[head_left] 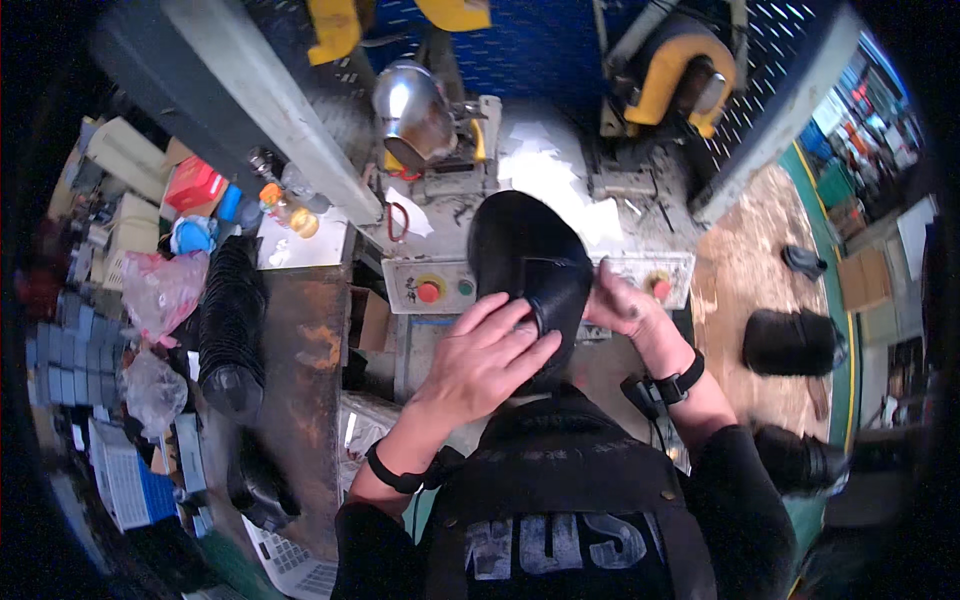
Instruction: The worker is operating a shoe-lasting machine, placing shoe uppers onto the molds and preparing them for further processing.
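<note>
A black shoe upper [525, 235], smooth and rounded at its far end, is held up in front of my chest. My left hand [490, 355] lies across its near left part, fingers bent over a fold or opening there. On the other side, my right hand [625, 305] grips the right edge with the thumb showing; its other fingers are mostly hidden behind the upper. Beyond the upper stands a machine with a shiny metal form [410, 105] on the left and a yellow-framed form [685, 85] on the right.
A red button [428, 292] and a green button [465, 288] sit on the machine's front panel, with another red button [660, 288] at right. A row of nested black uppers [230, 320] lies on the left bench. More black pieces [790, 342] rest on the wooden board [750, 240].
</note>
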`<state>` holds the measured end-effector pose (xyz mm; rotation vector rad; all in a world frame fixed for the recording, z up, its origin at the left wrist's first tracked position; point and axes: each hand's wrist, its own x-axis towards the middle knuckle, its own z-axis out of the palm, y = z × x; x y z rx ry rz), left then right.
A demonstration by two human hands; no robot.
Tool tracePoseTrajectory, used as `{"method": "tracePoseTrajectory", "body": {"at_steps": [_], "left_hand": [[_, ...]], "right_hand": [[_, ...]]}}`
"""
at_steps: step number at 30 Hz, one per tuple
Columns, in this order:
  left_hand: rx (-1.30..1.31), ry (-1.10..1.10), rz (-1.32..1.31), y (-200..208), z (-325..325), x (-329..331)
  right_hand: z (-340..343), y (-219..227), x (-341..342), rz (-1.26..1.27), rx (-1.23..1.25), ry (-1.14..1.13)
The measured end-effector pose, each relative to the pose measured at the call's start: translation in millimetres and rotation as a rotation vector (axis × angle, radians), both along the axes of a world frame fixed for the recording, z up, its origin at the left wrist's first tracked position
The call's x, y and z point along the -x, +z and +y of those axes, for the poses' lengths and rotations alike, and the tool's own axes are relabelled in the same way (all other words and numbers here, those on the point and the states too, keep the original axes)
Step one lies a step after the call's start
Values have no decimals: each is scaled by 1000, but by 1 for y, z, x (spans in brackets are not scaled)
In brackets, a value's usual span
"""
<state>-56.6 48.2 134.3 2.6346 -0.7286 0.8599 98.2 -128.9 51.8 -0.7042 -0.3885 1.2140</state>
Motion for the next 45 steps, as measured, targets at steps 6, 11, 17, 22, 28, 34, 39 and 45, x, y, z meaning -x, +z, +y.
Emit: {"method": "tracePoseTrajectory", "body": {"at_steps": [6, 11, 17, 22, 28, 34, 39, 45], "left_hand": [[122, -125, 120, -27, -40, 15], [248, -202, 246, -50, -78, 20], [128, -370, 179, -58, -152, -9], [89, -646, 148, -45, -264, -49], [147, -1126, 66, 1, -460, -76], [258, -1374, 102, 9, -647, -73], [40, -1258, 302, -34, -749, -55], [21, -1087, 632, -60, -762, -80]], "right_hand": [[-37, 1, 48, 251, -89, -368], [-101, -20, 58, 281, -321, -421], [-194, -25, 79, 201, -372, -699], [-310, -3, 104, 100, -375, -1004], [-481, 51, 185, -183, -212, -1713], [-608, 41, 248, -109, 554, -2458], [-619, 16, 263, -569, 1171, -2362], [-634, -14, 210, -806, 1610, -2095]]}}
